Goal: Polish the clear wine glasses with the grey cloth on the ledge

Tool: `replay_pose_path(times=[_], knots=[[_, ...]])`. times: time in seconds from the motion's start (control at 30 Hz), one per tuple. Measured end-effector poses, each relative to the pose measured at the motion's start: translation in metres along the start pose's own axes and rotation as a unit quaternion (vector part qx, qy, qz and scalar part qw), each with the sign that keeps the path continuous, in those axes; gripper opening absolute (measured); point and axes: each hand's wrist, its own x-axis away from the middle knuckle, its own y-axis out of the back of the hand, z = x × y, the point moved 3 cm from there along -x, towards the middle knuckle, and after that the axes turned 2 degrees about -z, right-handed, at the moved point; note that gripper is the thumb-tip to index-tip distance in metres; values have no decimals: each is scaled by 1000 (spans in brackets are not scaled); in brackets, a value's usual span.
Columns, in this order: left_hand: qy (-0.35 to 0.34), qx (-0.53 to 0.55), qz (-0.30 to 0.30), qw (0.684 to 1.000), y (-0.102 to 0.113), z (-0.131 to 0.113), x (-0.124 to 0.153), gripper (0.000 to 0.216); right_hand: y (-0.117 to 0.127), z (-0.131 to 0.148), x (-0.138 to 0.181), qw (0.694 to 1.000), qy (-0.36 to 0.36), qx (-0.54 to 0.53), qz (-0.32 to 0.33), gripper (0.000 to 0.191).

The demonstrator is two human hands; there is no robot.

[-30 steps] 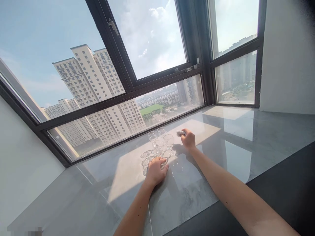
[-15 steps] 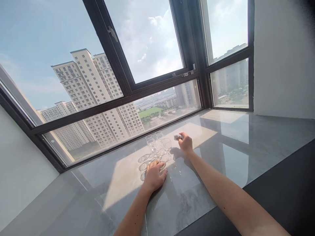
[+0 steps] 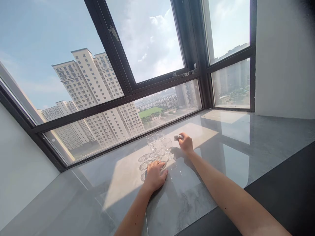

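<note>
Several clear stemmed glasses (image 3: 159, 146) stand in a cluster on a grey marble sill (image 3: 221, 157) near the window. My left hand (image 3: 154, 173) lies over the nearest glass, fingers curled round its bowl. My right hand (image 3: 185, 143) rests just right of the cluster, closed on a small pale wad, perhaps a cloth (image 3: 177, 137). Shadows of the glasses fall to the left on the sunlit patch.
A dark-framed window (image 3: 152, 88) runs along the sill's far edge, with tall apartment towers outside. A white wall (image 3: 283, 59) closes the right end. A dark surface (image 3: 290, 193) borders the sill at the lower right. Another white wall rises at the left.
The view has shifted slightly; both hands stay almost where they were, the left on the near glass, the right on the pale wad.
</note>
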Motion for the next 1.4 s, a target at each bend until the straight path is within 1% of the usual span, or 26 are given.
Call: replay_pose_path(times=[0.73,1.4], knots=[[-22,-22,-5,1000,-3,-5,-1,38,-1,-1,-1,1000,-10,-1,1,25],[-20,-51,13,998,-1,-11,1,35,-2,-4,-2,1000,-12,-3,2,26]])
